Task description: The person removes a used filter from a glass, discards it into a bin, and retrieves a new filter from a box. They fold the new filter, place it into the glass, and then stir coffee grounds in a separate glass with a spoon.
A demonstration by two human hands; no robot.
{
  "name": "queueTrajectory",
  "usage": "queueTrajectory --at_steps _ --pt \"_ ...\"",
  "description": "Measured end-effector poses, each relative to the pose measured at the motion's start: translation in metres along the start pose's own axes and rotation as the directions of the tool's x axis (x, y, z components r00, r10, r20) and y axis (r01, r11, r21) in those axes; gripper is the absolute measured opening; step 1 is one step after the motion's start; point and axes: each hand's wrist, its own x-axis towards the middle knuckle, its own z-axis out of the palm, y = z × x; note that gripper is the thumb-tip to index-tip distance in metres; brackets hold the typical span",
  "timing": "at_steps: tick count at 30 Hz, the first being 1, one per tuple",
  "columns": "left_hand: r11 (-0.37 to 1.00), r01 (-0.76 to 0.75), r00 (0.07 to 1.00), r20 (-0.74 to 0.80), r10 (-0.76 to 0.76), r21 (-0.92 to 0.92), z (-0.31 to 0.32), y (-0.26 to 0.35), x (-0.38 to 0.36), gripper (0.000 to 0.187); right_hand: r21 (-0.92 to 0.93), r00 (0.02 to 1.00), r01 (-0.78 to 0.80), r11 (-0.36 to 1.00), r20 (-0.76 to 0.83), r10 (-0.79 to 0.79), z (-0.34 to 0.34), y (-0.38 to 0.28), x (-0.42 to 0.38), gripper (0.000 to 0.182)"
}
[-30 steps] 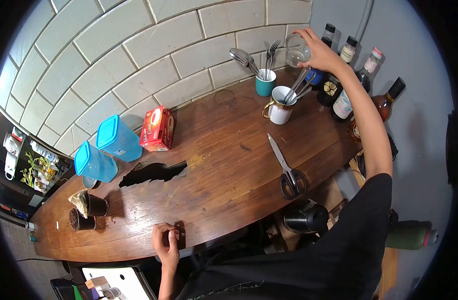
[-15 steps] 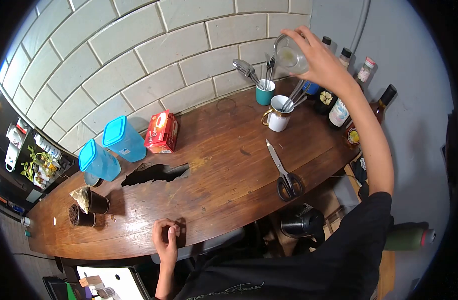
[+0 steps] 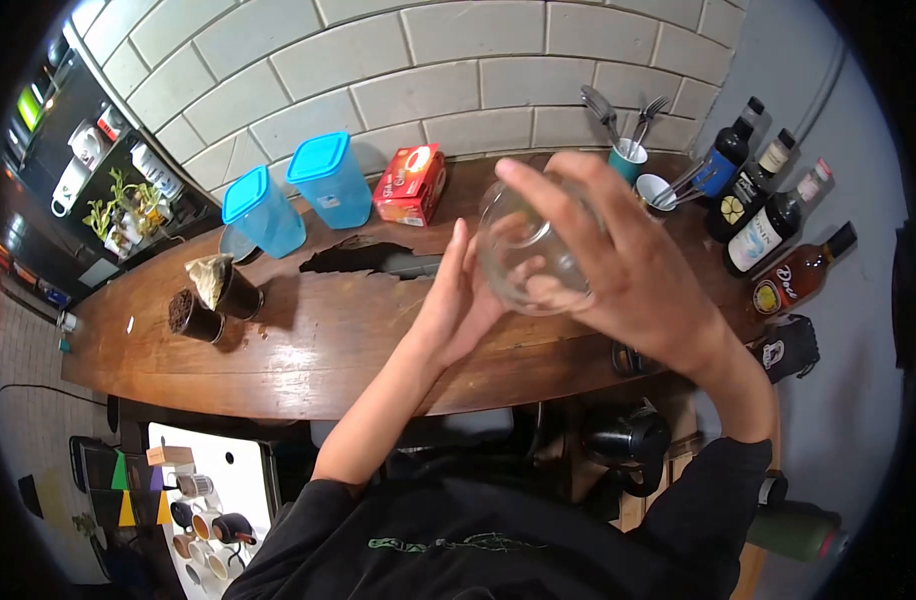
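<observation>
My right hand (image 3: 640, 265) is closed around a clear glass (image 3: 518, 262), which is tilted and held up over the counter. My left hand (image 3: 456, 310) is at the glass's left side, thumb pointing up and fingers spread toward it. Some of its fingers show blurred through the glass. Below my right hand, the scissors (image 3: 626, 357) on the counter are mostly hidden, with only part of the dark handles showing.
Along the wall stand two blue-lidded containers (image 3: 318, 182), a red box (image 3: 410, 185), cutlery in a teal cup (image 3: 628, 158) and a mug (image 3: 656, 190). Several bottles (image 3: 761, 235) line the right. Two dark cups (image 3: 240, 292) sit left. A jagged hole (image 3: 363, 258) breaks the wooden counter (image 3: 308, 365).
My right hand has brought the glass from above the cutlery back toward the middle. My left hand has risen from the counter's front edge to the glass. The view has shifted.
</observation>
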Motion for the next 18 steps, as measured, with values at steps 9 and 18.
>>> queueTrajectory --at_steps 9,18 --pt "1.000 -0.024 0.997 -0.073 0.023 -0.014 -0.013 -0.001 -0.029 0.055 0.400 0.981 0.166 0.902 -0.160 -0.110 0.031 -0.015 -0.008 0.089" --pt "0.988 -0.039 0.999 -0.008 0.039 -0.147 -0.027 -0.003 -0.034 0.061 0.589 0.978 0.192 0.785 -0.183 -0.102 0.051 -0.019 -0.011 0.091"
